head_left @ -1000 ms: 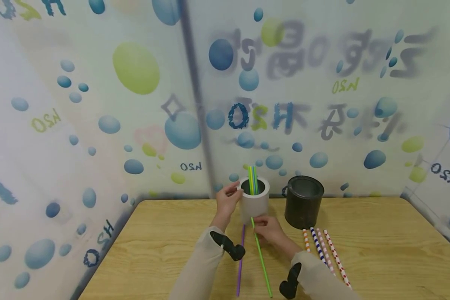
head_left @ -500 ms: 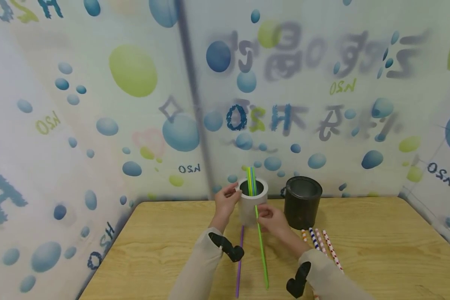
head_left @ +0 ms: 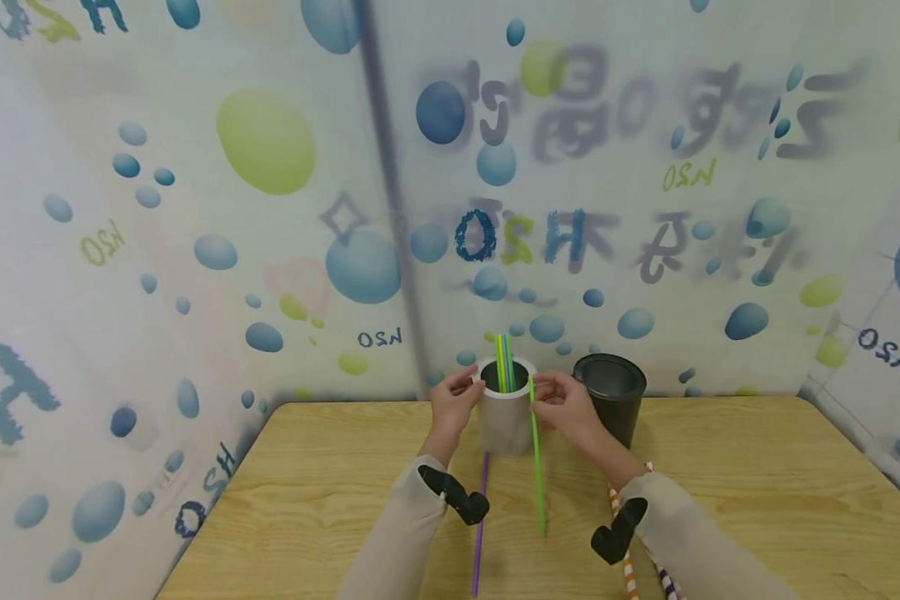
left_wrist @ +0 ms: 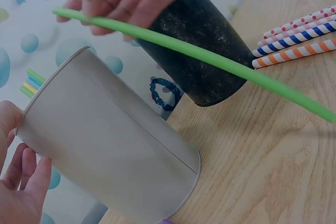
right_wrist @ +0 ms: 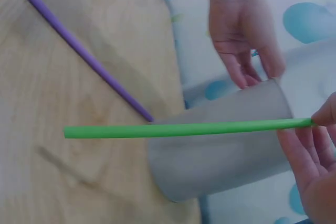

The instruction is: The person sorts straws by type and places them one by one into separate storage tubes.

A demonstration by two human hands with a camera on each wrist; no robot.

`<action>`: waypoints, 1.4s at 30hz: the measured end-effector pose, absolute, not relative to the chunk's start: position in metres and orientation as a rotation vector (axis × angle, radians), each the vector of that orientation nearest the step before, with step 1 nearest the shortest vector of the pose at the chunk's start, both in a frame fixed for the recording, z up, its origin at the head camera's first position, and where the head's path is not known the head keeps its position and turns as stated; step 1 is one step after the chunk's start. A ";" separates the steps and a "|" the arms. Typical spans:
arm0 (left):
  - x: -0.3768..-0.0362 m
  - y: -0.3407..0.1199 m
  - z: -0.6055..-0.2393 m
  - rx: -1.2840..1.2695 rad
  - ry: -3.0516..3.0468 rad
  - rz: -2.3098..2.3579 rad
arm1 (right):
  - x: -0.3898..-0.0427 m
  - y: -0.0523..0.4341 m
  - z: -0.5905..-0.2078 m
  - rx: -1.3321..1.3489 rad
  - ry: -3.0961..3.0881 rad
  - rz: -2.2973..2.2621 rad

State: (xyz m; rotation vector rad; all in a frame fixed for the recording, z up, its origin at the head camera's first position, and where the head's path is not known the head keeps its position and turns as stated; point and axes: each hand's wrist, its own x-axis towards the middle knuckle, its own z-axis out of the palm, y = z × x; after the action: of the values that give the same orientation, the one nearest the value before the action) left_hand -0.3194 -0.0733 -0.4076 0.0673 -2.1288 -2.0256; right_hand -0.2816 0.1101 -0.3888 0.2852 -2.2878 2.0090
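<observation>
Now green straw (head_left: 537, 454) in right hand (head_left: 566, 408)

1. A small makeshift booth, probably a recording or test corner rather than a lived-in room.
2. Printed sheeting (head_left: 270, 208) with blue and green bubbles and blurred lettering closes in behind and beside the hands.
3. A plain wooden table (head_left: 757, 500) lies beneath them.

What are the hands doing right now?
Left hand: fingers curled, touching the rim of the white cup.
Right hand: pinching the green straw near its top end.
</observation>
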 end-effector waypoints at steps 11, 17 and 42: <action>-0.317 -0.073 -0.408 0.076 -2.143 -2.033 | -0.303 0.120 -0.345 0.413 -2.278 1.901; -0.318 -0.073 -0.408 0.059 -2.135 -2.019 | -0.315 0.120 -0.316 0.454 -2.238 1.876; -0.320 -0.073 -0.407 0.061 -2.137 -2.026 | -0.329 0.103 -0.276 0.368 -1.988 1.817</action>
State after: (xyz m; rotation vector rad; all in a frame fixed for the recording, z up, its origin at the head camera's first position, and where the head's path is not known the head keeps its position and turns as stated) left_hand -0.3202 -0.0727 -0.4071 0.0608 -2.1375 -2.0260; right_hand -0.3293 0.1027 -0.2758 0.3676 -1.9880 1.8166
